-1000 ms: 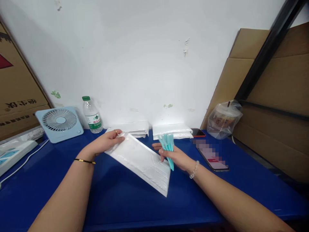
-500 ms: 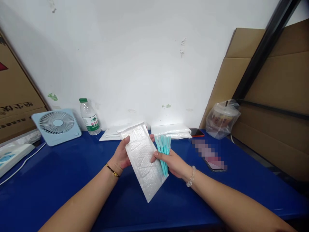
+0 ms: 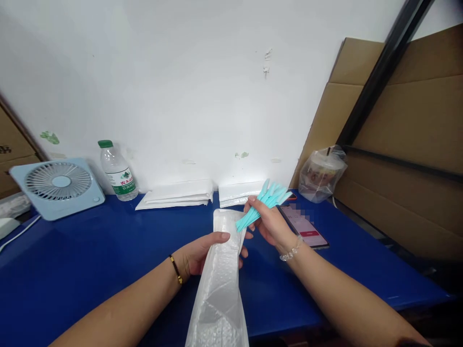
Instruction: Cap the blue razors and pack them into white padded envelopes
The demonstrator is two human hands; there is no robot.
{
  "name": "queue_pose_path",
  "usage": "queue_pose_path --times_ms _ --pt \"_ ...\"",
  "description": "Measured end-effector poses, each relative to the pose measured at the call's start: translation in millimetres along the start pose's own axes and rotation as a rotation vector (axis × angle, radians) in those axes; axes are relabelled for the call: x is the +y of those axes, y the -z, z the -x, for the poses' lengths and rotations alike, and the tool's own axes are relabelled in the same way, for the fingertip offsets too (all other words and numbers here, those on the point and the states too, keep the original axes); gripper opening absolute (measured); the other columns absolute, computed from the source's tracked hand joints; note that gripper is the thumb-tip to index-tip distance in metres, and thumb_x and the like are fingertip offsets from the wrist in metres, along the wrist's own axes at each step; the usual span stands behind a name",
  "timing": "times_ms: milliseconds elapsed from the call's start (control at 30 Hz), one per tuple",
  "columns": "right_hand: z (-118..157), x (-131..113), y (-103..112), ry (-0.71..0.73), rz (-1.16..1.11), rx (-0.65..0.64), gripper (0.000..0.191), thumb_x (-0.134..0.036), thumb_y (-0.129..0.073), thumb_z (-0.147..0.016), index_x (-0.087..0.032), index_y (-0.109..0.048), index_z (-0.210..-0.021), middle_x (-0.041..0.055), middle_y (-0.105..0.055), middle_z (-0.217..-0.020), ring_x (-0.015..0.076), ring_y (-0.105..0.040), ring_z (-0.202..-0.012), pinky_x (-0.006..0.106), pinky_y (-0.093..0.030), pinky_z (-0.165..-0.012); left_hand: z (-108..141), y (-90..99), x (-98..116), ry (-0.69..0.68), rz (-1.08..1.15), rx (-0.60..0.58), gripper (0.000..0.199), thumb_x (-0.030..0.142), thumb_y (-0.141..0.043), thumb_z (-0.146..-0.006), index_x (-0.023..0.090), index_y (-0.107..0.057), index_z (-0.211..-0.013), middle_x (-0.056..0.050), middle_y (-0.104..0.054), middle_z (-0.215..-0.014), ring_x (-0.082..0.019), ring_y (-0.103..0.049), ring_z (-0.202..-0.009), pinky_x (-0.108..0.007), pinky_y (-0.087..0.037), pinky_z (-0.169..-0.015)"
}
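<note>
My left hand (image 3: 208, 250) is closed round a white bubble mailer (image 3: 221, 284), thumb on the near face and fingertips showing past its right side. The mailer's upper end points toward the wall, and its lower part hangs toward me, cut off by the bottom of the view. In my right hand (image 3: 269, 219) is a bunch of several teal eyebrow razors (image 3: 265, 202), pinched between thumb and fingers and slightly fanned. Their lower left ends lie over the mailer's upper right edge; whether they are inside its mouth I cannot tell.
Against the wall lie folded white mailers in two stacks, a left stack (image 3: 175, 195) and a right stack (image 3: 240, 193). A blue fan (image 3: 60, 185) and water bottle (image 3: 118, 173) stand left. A phone (image 3: 306, 229) and bagged drink cup (image 3: 321, 173) are right, on the blue table (image 3: 119, 260).
The mailer has turned from a leftward slant to pointing away from me and has come lower and nearer. The razors have moved off its face, tilting to the right. The view has shifted slightly.
</note>
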State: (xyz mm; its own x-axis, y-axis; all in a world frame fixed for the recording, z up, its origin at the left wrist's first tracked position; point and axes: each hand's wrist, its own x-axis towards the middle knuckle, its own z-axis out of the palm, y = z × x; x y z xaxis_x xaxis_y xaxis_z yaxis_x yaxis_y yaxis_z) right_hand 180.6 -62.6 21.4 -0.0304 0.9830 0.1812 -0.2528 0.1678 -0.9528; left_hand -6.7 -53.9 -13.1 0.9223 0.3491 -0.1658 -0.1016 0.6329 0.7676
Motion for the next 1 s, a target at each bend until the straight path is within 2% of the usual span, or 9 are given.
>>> queue_pose_path --times_ms 167,267,333,467,533,633,800,900,1000 --pt "-4 0 3 0.077 0.037 0.071 0.036 -0.048 -0.057 -0.081 -0.016 -0.059 -0.065 -0.0013 -0.051 -0.055 0.01 -0.047 -0.049 0.021 -0.039 -0.046 1 -4.9 0 0.041 -0.06 -0.121 0.064 0.043 -0.066 -0.07 0.018 -0.049 -0.127 -0.008 -0.058 -0.102 -0.017 -0.056 -0.079 -0.029 -0.045 -0.068" --pt "-1 1 -2 0.073 0.075 0.023 0.038 -0.047 -0.057 -0.082 -0.016 -0.059 -0.059 0.002 -0.057 -0.068 0.0115 -0.053 -0.066 0.021 -0.045 -0.061 0 -4.4 0 0.02 -0.056 -0.125 0.063 0.042 -0.065 -0.07 0.019 -0.049 -0.126 -0.008 -0.057 -0.102 -0.016 -0.054 -0.079 -0.029 -0.044 -0.068" --pt "2 2 -7 -0.006 0.053 -0.051 0.041 -0.05 -0.054 -0.082 -0.016 -0.06 -0.06 0.0032 -0.06 -0.076 0.0109 -0.052 -0.065 0.02 -0.044 -0.057 -1 -3.6 0 0.011 -0.054 -0.133 0.062 0.042 -0.066 -0.069 0.019 -0.05 -0.124 -0.008 -0.057 -0.102 -0.016 -0.053 -0.078 -0.029 -0.044 -0.068" --pt "6 1 -16 -0.267 -0.096 -0.191 0.044 -0.057 -0.049 -0.081 -0.017 -0.067 -0.089 0.0051 -0.063 -0.083 0.0088 -0.049 -0.053 0.019 -0.036 -0.04 -2 -2.1 -1 0.029 -0.033 -0.12 0.052 0.043 -0.067 -0.067 0.013 -0.059 -0.108 -0.008 -0.056 -0.099 -0.014 -0.051 -0.076 -0.027 -0.043 -0.069" --pt "8 0 -19 -0.291 -0.11 -0.214 0.046 -0.057 -0.05 -0.081 -0.018 -0.066 -0.1 0.0066 -0.064 -0.088 0.0106 -0.054 -0.059 0.019 -0.039 -0.044 -2 -1.5 -2 0.044 -0.034 -0.133 0.05 0.045 -0.067 -0.067 0.01 -0.061 -0.102 -0.007 -0.056 -0.091 -0.013 -0.05 -0.074 -0.026 -0.043 -0.07" --pt "10 -4 -24 -0.284 0.032 -0.251 0.041 -0.05 -0.059 -0.078 -0.018 -0.065 -0.102 0.0061 -0.065 -0.087 0.0127 -0.057 -0.065 0.019 -0.043 -0.048 0 -0.8 -1 0.052 -0.052 -0.175 0.052 0.046 -0.067 -0.065 0.009 -0.061 -0.102 -0.005 -0.056 -0.08 -0.013 -0.05 -0.071 -0.026 -0.042 -0.069" --pt "4 -26 -31 -0.294 0.196 -0.44 0.038 -0.046 -0.061 -0.079 -0.016 -0.065 -0.102 0.0064 -0.065 -0.088 0.0154 -0.06 -0.073 0.023 -0.047 -0.058 8 -3.2 6 -0.092 -0.005 -0.192 0.056 0.039 -0.067 -0.063 0.014 -0.056 -0.111 -0.007 -0.055 -0.097 -0.014 -0.049 -0.075 -0.027 -0.041 -0.069" --pt "-5 -49 -37 -0.2 0.303 -0.588 0.028 -0.038 -0.064 -0.077 -0.018 -0.065 -0.098 0.0047 -0.064 -0.092 0.0171 -0.059 -0.084 0.026 -0.047 -0.069 14 -7.7 12 -0.172 -0.001 -0.202 0.059 0.036 -0.068 -0.06 0.015 -0.054 -0.113 -0.008 -0.054 -0.101 -0.014 -0.049 -0.075 -0.028 -0.04 -0.069" --pt "-10 -71 -47 -0.107 0.43 -0.727 0.026 -0.032 -0.066 -0.075 -0.018 -0.066 -0.098 0.0043 -0.064 -0.092 0.0182 -0.058 -0.085 0.029 -0.047 -0.073 21 -13.8 18 -0.203 -0.047 -0.227 0.052 0.036 -0.067 -0.058 0.01 -0.058 -0.103 -0.009 -0.055 -0.095 -0.015 -0.049 -0.074 -0.028 -0.04 -0.069"
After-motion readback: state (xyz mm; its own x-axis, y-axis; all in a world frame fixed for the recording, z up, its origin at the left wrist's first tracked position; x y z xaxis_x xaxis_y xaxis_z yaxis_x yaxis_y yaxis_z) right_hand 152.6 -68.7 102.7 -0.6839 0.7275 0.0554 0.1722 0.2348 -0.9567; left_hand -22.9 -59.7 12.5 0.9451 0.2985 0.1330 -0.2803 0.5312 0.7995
